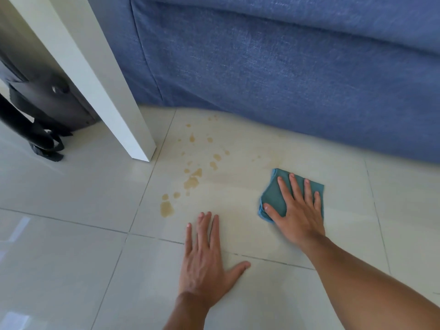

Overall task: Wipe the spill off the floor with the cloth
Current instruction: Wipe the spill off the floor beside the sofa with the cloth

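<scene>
On the pale glossy tiled floor (71, 191), a folded teal cloth (273, 196) lay flat, its long axis running from near-left to far-right, toward the blue fabric sofa (285, 67). Tan spill droplets (191, 182) lay scattered well to its left. The right hand (297, 210) pressed it down, fingers spread. The left hand (204, 260) lay flat on bare tile, thumb out, near a white post (95, 79).

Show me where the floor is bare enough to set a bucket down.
Bare tile lies left of the left hand, below the white leg, and right of the cloth along the blue sofa. The spill crowds the middle.
</scene>
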{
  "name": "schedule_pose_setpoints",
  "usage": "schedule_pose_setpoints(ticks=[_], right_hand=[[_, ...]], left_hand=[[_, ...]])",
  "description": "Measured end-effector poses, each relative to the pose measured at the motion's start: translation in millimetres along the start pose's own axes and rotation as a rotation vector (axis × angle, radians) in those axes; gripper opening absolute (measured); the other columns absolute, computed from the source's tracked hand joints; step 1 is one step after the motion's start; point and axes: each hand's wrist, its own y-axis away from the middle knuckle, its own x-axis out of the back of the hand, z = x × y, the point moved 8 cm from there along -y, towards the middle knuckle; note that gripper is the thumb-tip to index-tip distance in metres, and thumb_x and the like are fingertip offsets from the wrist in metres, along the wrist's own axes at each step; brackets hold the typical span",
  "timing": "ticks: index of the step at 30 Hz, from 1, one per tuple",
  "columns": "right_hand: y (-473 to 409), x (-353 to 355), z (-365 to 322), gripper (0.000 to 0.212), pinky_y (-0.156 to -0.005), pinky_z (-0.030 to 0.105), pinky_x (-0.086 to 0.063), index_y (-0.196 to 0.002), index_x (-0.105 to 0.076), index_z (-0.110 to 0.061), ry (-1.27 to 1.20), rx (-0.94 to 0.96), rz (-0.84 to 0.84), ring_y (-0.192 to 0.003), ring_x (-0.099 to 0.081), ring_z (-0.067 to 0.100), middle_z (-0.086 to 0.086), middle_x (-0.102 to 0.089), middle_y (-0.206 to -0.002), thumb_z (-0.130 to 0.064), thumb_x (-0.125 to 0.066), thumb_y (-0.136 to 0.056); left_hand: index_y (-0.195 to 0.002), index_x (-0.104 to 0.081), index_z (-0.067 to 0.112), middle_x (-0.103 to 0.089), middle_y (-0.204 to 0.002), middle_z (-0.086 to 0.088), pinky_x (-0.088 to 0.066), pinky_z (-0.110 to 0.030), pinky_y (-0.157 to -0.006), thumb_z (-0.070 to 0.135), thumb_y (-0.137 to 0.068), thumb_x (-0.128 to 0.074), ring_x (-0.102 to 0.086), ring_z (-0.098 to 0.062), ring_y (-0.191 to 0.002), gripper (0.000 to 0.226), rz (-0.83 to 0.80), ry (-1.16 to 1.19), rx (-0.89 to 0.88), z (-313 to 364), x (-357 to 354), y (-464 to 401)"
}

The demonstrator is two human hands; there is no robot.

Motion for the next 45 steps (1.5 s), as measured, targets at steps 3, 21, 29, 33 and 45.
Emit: schedule_pose_setpoints(ticks=[3, 21, 29, 33, 45], right_hand=[[-10.7, 3.8, 11.8, 0.092, -0.126, 0.053, 0.002, -0.160, 0.005, -0.043, -0.001, -0.037, -0.010, -0.157, 0.014, 0.027, -0.010, 0.014, -0.170, -0.085, -0.014, -0.081], [-148.6, 41.7, -42.8, 0.081, -0.127, 0.045, 0.006, -0.161, -0.014, -0.041, -0.046, 0.248, -0.015, -0.158, 0.008, 0.018, -0.017, -0.003, -0.171, -0.046, -0.022, -0.080], [-81.0, 27.0, -14.2, 0.081, -0.127, 0.044, -0.001, -0.158, -0.031, -0.039, -0.061, 0.388, 0.022, -0.158, -0.007, 0.020, -0.020, -0.014, -0.167, -0.041, -0.034, -0.077], [-121.4, 37.7, 21.0, 0.083, -0.127, 0.045, 0.003, -0.160, -0.011, -0.045, -0.019, 0.154, 0.013, -0.158, 0.006, 0.021, -0.017, -0.001, -0.170, -0.061, -0.024, -0.080], [-100.7, 25.8, -69.7, 0.081, -0.125, 0.051, 0.009, -0.161, -0.004, -0.044, 0.059, 0.433, -0.079, -0.157, 0.016, 0.025, -0.014, 0.007, -0.171, -0.067, -0.026, -0.086]], left_hand=[[-0.150, -0.035, 0.001, -0.035, -0.157, -0.015, -0.017, -0.051, -0.118, 0.086, -0.080, -0.035, -0.021, -0.029, -0.151, 0.111, -0.007, 0.026, -0.003, 5.3, -2.0, -8.1], [-0.135, -0.056, 0.000, -0.052, -0.144, -0.017, -0.030, -0.054, -0.110, 0.086, -0.073, -0.049, -0.039, -0.027, -0.141, 0.107, 0.230, -0.003, -0.026, 4.1, -7.8, -19.1], [-0.139, -0.055, 0.002, -0.052, -0.145, -0.015, -0.033, -0.055, -0.110, 0.084, -0.068, -0.057, -0.038, -0.026, -0.142, 0.108, 0.204, -0.021, -0.006, 3.6, -7.1, -19.0], [-0.137, -0.055, 0.002, -0.055, -0.142, -0.015, -0.032, -0.055, -0.109, 0.086, -0.066, -0.058, -0.039, -0.026, -0.140, 0.111, 0.223, -0.017, -0.006, 4.0, -6.1, -21.0], [-0.142, -0.051, 0.002, -0.049, -0.148, -0.013, -0.029, -0.055, -0.114, 0.081, -0.069, -0.060, -0.038, -0.028, -0.144, 0.108, 0.148, -0.005, 0.004, -0.4, -7.2, -19.3]])
